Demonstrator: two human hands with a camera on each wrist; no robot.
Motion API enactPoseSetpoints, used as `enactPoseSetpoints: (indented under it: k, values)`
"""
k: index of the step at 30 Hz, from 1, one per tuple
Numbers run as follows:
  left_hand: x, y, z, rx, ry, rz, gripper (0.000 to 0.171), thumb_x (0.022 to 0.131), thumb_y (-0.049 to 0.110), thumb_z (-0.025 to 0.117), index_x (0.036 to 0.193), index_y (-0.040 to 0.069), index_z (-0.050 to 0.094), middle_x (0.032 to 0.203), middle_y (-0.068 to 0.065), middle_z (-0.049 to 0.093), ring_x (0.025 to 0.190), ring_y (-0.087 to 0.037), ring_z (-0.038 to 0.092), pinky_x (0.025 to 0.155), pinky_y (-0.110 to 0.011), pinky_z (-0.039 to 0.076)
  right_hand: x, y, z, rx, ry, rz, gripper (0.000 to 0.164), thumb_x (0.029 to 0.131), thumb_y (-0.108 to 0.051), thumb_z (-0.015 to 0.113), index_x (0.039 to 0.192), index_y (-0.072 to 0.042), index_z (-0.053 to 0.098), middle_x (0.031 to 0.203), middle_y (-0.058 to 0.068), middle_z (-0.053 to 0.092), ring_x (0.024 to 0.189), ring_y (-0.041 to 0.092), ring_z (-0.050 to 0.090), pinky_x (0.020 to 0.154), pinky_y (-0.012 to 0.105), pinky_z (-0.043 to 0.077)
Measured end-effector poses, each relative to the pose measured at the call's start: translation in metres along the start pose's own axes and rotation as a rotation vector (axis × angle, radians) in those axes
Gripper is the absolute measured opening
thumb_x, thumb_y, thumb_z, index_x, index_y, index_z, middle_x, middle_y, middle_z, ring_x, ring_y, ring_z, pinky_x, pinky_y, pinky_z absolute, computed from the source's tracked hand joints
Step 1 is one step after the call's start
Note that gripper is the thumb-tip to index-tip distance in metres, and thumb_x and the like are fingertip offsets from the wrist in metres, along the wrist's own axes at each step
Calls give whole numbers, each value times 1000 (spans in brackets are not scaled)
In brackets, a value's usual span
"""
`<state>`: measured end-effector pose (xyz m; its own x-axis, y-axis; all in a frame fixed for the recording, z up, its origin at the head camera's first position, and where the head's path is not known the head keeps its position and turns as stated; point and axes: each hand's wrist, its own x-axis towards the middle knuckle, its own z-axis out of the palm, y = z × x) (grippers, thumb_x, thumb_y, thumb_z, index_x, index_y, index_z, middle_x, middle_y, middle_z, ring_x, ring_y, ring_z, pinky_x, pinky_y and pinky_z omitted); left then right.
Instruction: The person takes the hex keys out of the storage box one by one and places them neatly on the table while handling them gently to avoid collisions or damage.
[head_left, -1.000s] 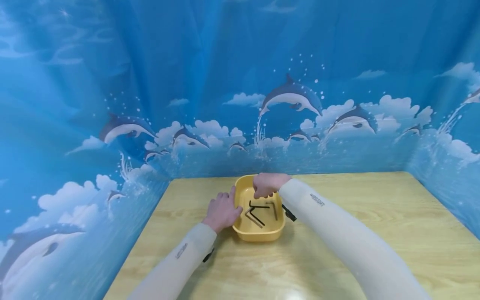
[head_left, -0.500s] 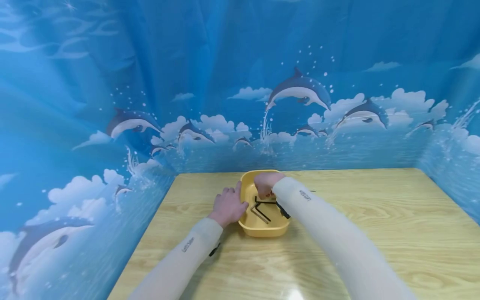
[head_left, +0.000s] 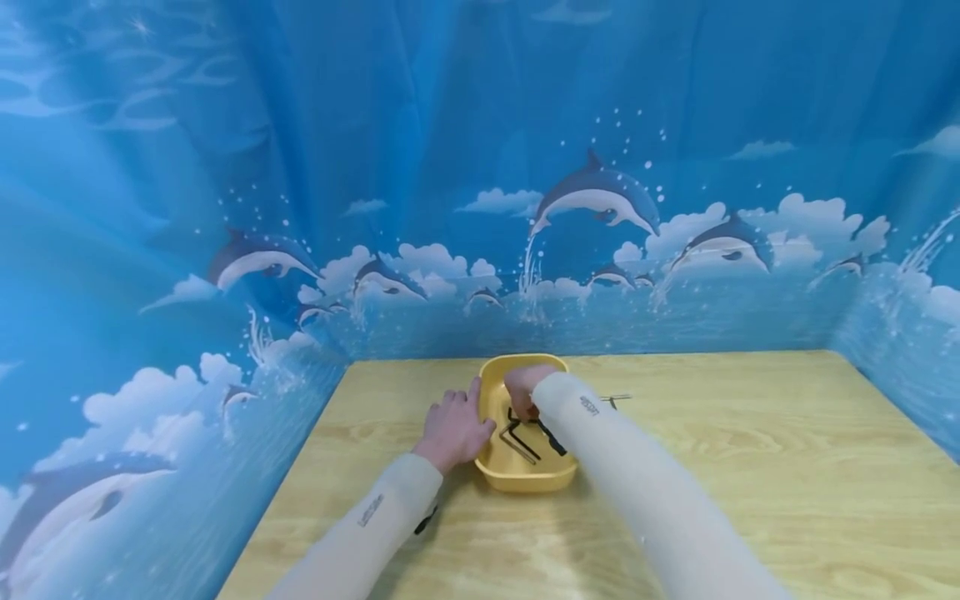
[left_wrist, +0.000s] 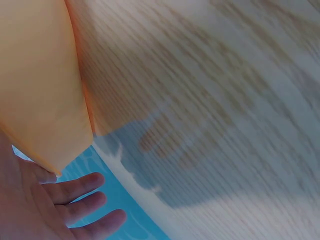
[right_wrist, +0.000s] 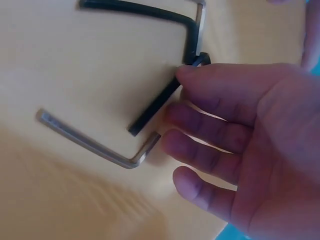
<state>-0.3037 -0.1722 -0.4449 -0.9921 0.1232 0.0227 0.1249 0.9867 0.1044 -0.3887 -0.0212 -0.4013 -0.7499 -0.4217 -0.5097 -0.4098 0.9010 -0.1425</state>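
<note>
In the head view a yellow plastic basin stands on the table. My left hand rests at its left rim, thumb over the edge. In the left wrist view its other fingers stretch loosely beside the basin wall. My right hand reaches inside the basin. In the right wrist view its thumb and index finger pinch a black hex key near its bent end. Another black hex key and a silver hex key lie close by. A second silver one is partly overlapped.
More hex keys lie on the wooden table right of the basin, partly hidden by my right sleeve. A blue dolphin-print curtain hangs behind the table and along its left and right sides.
My right hand has moved nearer within the basin, down to the black hex key, and now pinches it. Hex keys on the table have come into sight beyond my right sleeve. My left hand stays at the rim.
</note>
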Motion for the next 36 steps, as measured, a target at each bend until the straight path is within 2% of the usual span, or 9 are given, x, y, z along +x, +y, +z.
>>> enactPoseSetpoints:
  k: [3,7,12,17,22,29,32,36]
  values:
    - [-3,1,2,-6,5,1,78,99,48,49,161,11,21,145,-21,52,138,-39,45,109,-60,40,-3,-1,5,-14,4,14,12,85,-7,76,77,-14,71,72,2,66,62,13,57,59,26,49]
    - [-6,3,5,0,1,2,78,99,49,49,161,11,22,145,-21,52,137,-39,46,109,-60,40,-5,-3,10,-36,2,13,10,87,-8,75,82,-14,69,76,2,66,65,13,57,61,27,48]
    - [-8,5,8,16,5,8,77,99,49,48,161,11,23,143,-21,54,135,-38,48,106,-60,42,-5,-1,16,-38,-5,11,10,89,-8,71,82,-15,68,70,1,62,58,11,52,54,26,43]
    - [-6,6,10,23,9,12,76,100,49,48,161,11,23,141,-20,56,133,-37,50,103,-58,45,-7,3,16,-3,-5,-10,11,86,-6,69,78,-13,69,60,0,58,50,10,48,48,24,39]
    - [-5,6,7,14,18,7,76,99,49,49,161,11,24,141,-21,55,133,-38,50,102,-59,45,-13,9,10,51,24,-87,17,87,-8,67,71,-8,70,53,2,54,43,11,42,43,24,35]
    - [-4,4,4,7,21,17,76,99,49,48,160,10,24,142,-22,55,134,-39,49,103,-60,45,-26,22,2,45,115,-228,25,91,-18,66,66,-16,65,56,-3,59,49,11,48,46,24,39]
    - [-4,3,2,4,31,12,76,99,48,50,160,10,24,141,-23,55,133,-39,49,103,-60,44,-33,26,0,45,150,-262,31,90,-17,65,60,-19,57,53,-5,55,47,9,46,47,24,37]
    - [-3,3,1,4,35,4,77,98,48,51,160,10,25,140,-23,56,133,-39,50,103,-60,44,-46,33,-3,65,188,-309,40,88,-13,65,55,-22,44,49,-8,42,45,7,34,48,24,31]
